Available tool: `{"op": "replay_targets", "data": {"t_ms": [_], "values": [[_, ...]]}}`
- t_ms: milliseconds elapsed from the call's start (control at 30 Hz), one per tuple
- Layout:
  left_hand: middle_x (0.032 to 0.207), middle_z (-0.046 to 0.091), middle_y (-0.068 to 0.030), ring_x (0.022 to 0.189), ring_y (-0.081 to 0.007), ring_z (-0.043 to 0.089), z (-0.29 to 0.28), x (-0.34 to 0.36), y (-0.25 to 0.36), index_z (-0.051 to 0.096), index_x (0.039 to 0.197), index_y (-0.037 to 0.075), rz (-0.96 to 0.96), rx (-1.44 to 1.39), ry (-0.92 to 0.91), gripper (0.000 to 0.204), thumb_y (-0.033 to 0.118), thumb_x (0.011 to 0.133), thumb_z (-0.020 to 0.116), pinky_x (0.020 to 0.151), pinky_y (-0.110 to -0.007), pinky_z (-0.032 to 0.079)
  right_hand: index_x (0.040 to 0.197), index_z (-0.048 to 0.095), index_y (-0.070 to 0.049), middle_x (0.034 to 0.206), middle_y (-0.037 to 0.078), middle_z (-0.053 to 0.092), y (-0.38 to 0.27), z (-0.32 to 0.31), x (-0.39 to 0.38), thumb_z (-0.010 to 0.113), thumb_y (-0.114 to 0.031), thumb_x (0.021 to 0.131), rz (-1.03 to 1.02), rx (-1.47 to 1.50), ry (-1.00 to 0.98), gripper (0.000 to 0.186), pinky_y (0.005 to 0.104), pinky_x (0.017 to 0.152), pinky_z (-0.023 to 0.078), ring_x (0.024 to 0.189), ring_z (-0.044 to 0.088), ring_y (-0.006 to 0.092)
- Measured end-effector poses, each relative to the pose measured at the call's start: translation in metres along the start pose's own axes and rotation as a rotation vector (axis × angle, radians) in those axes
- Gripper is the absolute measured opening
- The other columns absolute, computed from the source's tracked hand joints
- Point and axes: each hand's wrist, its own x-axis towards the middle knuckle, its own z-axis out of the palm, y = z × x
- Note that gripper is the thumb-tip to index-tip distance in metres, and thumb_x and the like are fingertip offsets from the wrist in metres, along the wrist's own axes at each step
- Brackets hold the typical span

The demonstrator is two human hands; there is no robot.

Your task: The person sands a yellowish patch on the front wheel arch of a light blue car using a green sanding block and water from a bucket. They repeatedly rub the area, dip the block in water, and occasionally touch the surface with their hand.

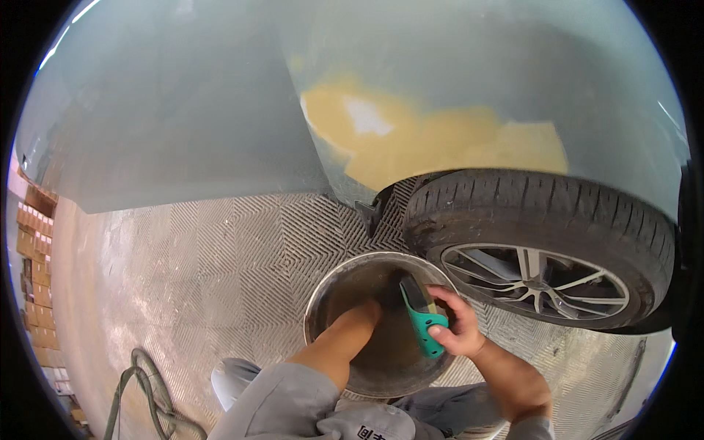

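Note:
My right hand (458, 326) grips a green sanding block (425, 330) with a dark strip along it, held over the right half of a round metal basin (318, 290) of murky water. My left hand (367, 319) reaches down into the water left of the block, its fingers hidden below the surface. Beyond the basin is a grey-green car body (183, 110), carrying a yellow patch (447, 147) with a white spot (367, 116) above the wheel arch.
A wheel with tyre and alloy rim (534, 286) stands just behind and right of the basin. Coiled hose (150, 389) lies at lower left on the ribbed tile floor (249, 271). Cardboard boxes (37, 293) are stacked at the far left. My legs (462, 407) are below the basin.

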Motion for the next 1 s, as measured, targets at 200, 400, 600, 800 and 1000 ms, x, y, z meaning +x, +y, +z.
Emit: {"op": "replay_targets", "data": {"t_ms": [200, 400, 600, 800, 1000], "values": [[0.09, 0.069, -0.0212, 0.077, -0.0344, 0.064, -0.053, -0.137, 0.029, 0.07, 0.094, 0.0, 0.155, 0.149, -0.244, 0.036, 0.028, 0.083, 0.05, 0.069, -0.045, 0.049, 0.137, 0.042, 0.002, 0.116, 0.012, 0.062, 0.015, 0.002, -0.008, 0.066, -0.022, 0.088, 0.08, 0.177, 0.03, 0.059, 0.0342, 0.094, 0.045, 0.105, 0.058, 0.0195], [0.071, 0.063, -0.0092, 0.064, -0.0322, 0.06, -0.089, -0.369, 0.006, 0.068, 0.075, 0.012, 0.554, 0.44, 1.12, 0.018, 0.027, 0.076, 0.059, 0.059, -0.043, 0.049, 0.136, 0.043, 0.002, 0.119, 0.01, 0.059, 0.024, -0.003, -0.006, 0.063, -0.025, 0.09, 0.047, 0.231, 0.113, 0.057, 0.0328, 0.096, 0.042, 0.109, 0.055, 0.0173], [0.131, 0.049, -0.0203, 0.12, -0.0361, 0.048, -0.182, -0.487, 0.003, 0.048, 0.128, 0.003, 0.382, 0.941, 2.29, 0.057, 0.043, 0.088, 0.055, 0.097, -0.047, 0.039, 0.136, 0.043, 0.001, 0.118, 0.007, 0.058, 0.024, -0.004, -0.004, 0.062, -0.029, 0.091, 0.061, 0.225, 0.137, 0.057, 0.0309, 0.096, 0.042, 0.108, 0.053, 0.0152], [0.15, 0.028, -0.0251, 0.139, -0.0408, 0.028, -0.221, -0.438, -0.021, 0.029, 0.145, -0.003, 0.273, 1.03, 2.588, 0.08, 0.054, 0.091, 0.042, 0.112, -0.054, 0.022, 0.136, 0.042, 0.001, 0.118, 0.008, 0.059, 0.027, -0.005, -0.008, 0.062, -0.026, 0.091, 0.055, 0.193, 0.128, 0.056, 0.0312, 0.096, 0.041, 0.108, 0.054, 0.016], [0.15, 0.024, -0.0314, 0.141, -0.0462, 0.021, -0.19, -0.299, -0.071, 0.027, 0.145, -0.007, 0.326, 0.637, 2.623, 0.086, 0.06, 0.092, 0.035, 0.114, -0.056, 0.015, 0.136, 0.042, 0.001, 0.118, 0.008, 0.059, 0.029, -0.004, -0.008, 0.062, -0.025, 0.091, 0.078, 0.216, 0.136, 0.056, 0.0313, 0.096, 0.041, 0.108, 0.054, 0.0162]]}}
